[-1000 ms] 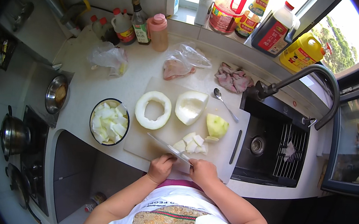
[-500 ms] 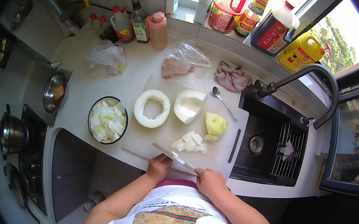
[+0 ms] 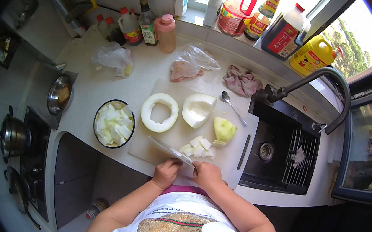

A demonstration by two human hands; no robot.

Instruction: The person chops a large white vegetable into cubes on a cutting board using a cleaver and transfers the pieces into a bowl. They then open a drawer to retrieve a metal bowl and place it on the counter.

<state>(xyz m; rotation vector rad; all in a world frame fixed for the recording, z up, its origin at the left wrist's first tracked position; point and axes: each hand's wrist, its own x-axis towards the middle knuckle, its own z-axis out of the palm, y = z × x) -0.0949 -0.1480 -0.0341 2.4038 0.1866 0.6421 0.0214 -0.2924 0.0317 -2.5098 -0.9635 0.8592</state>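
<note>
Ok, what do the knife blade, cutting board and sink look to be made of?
Knife blade: metal, probably steel; smooth silvery sheen.
Cutting board: likely plastic; pale, smooth, no visible grain.
Sink: dark, satiny; coated metal or stone composite, can't tell which.

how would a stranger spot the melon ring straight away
Find the white cutting board left of the black sink. Near its left edge lies the melon ring. Unlike the hollowed chunk to its right, it has a hole right through.

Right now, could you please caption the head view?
Right hand holds a silver-bladed knife over a white, rectangular cutting board.
</note>
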